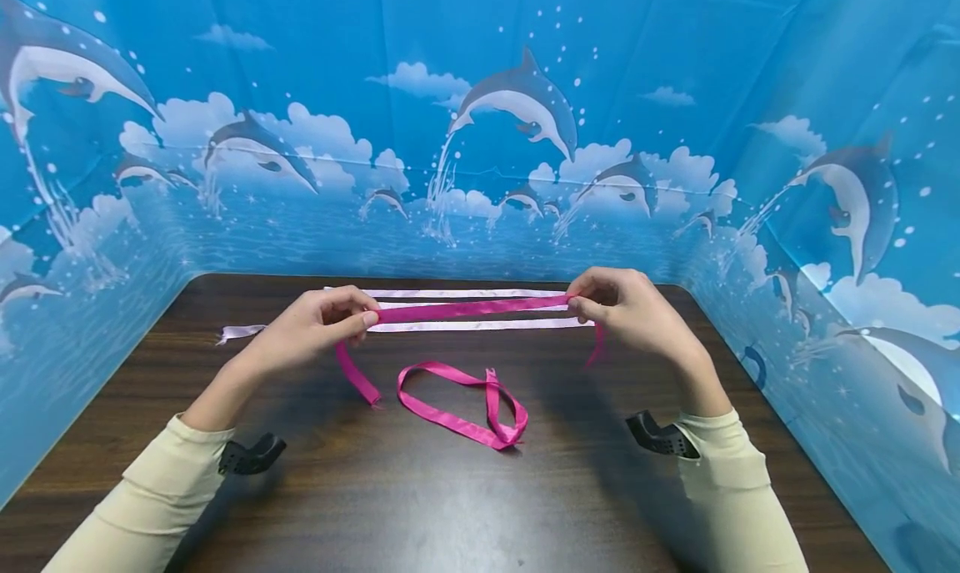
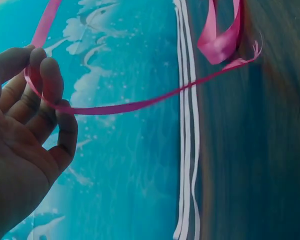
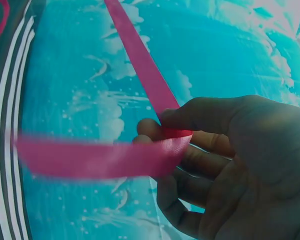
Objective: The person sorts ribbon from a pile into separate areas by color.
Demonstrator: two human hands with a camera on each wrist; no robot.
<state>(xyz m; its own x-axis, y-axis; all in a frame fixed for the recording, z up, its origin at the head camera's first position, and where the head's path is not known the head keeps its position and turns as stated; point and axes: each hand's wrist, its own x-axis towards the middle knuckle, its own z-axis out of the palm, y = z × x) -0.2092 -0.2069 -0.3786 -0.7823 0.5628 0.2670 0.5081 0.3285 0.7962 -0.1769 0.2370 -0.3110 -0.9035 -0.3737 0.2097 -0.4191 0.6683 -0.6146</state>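
A magenta satin ribbon point(image 1: 472, 309) is stretched between both hands above the far part of the table. My left hand point(image 1: 324, 323) pinches it between thumb and fingers, and a loose tail point(image 1: 357, 376) hangs below. On the other side my right hand point(image 1: 618, 306) pinches the ribbon too, its short end point(image 3: 100, 159) dangling from the fingers. Behind the stretched ribbon, white ribbon point(image 1: 480, 325) lies in several near-parallel strips along the far edge. Nearer to me a second length of pink ribbon point(image 1: 450, 420) lies on the table in a loose loop.
The dark wooden table point(image 1: 450, 515) carries the ribbons. A frayed white ribbon end point(image 1: 240, 332) sticks out at the left. A blue dolphin-print cloth point(image 1: 480, 214) walls the table at the back and both sides. Black wrist cameras point(image 1: 253, 454) sit at the sleeves.
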